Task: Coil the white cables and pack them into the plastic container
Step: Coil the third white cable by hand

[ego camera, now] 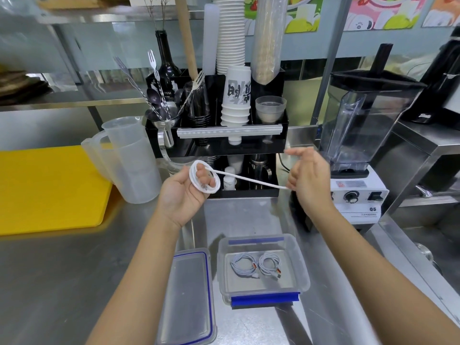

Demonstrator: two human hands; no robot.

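Left hand [185,192]: raised above the steel surface [62,282], palm up, its fingers [202,173] passed through several loops of a white cable [249,179] and curled to hold the coil.
Coil: wound round the left fingers; a small metal plug end shows at its lower edge, too small to make out further.
Loose strand: runs taut from the coil across to the right hand [307,179], well above the surface.
Right hand: seen from the back; it pinches the strand low down near the thumb, while the upper fingers spread loosely. The exact pinch is hidden behind the hand, and so is the cable's far end.
Plastic container [302,280]: clear, open, on the surface below the hands, with a blue clip on its near edge and another on its far edge.
Inside the container: two coiled cables [256,267] lie side by side on the bottom, just apart, plug ends towards the near side.
Lid [189,295]: clear with a blue seal, flat on the surface just left of the container; its near end is cut off by the frame.
Behind the hands: a black organizer [271,145] of cups and cutlery, partly screened by the hands.
Left edge: a yellow cutting board [44,188], cut off by the frame.
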